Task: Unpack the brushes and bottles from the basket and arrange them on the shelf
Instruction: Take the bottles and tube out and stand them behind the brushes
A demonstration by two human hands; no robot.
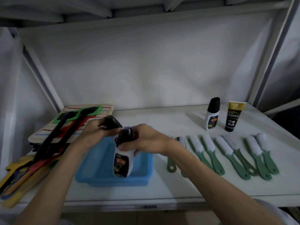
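Observation:
A blue plastic basket (100,177) sits on the white shelf (162,189), left of centre. Above it my right hand (146,140) grips a white bottle with a black cap (124,161), held upright over the basket. My left hand (93,129) holds a second black-capped bottle (112,121) just behind it; most of its body is hidden. Several green-handled brushes with white bristles (227,153) lie in a row to the right. At the back right stand a white bottle with a black cap (212,114) and a black and gold tube (233,116).
A pile of striped cloths and coloured flat tools (53,137) lies at the left end of the shelf, some overhanging the front edge. Metal uprights frame both sides, and another shelf board runs overhead.

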